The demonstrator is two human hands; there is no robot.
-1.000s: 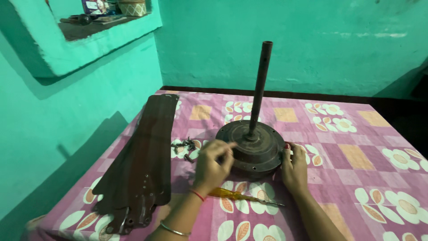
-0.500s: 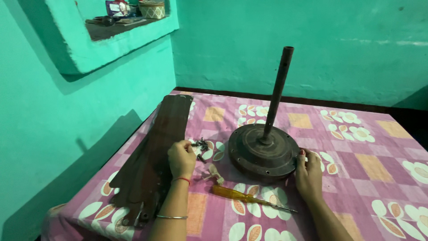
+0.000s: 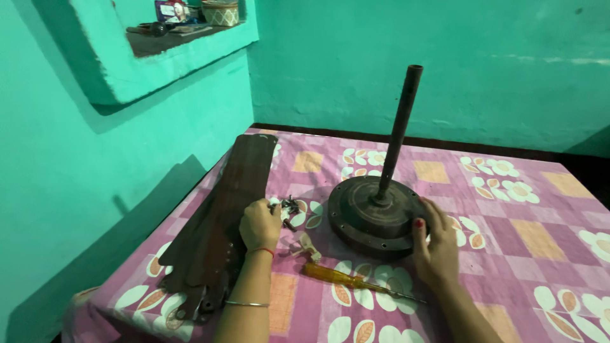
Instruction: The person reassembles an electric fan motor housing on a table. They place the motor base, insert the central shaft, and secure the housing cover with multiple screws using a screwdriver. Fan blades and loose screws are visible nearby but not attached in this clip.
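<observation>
The round brown fan motor (image 3: pixel 375 216) sits on the pink flowered cloth (image 3: pixel 508 222) with its dark rod (image 3: pixel 398 130) standing up, slightly tilted; the right hand (image 3: pixel 435 248) grips its near right edge, thumb up on the rim and fingers spread over the top; the left hand (image 3: pixel 259 223) is well apart from it, to the left, loosely curled with its fingertips at the small heap of dark screws (image 3: pixel 289 208), though whether it pinches one I cannot tell. Left of that hand lies the stack of long brown fan blades (image 3: pixel 222 216), running away toward the wall; between the two forearms lies a yellow-handled screwdriver (image 3: pixel 346 281), and just above it a small pale fitting (image 3: pixel 307 244).

The cloth covers a flat surface pushed into a corner of turquoise walls (image 3: pixel 356 57); a niche (image 3: pixel 171 38) high on the left holds a few small things, too blurred to tell.

Against half a second ago, the right hand has climbed from the motor's side onto its rim and top; the left hand has hardly shifted by the screws; motor, blades and screwdriver lie as they were.
</observation>
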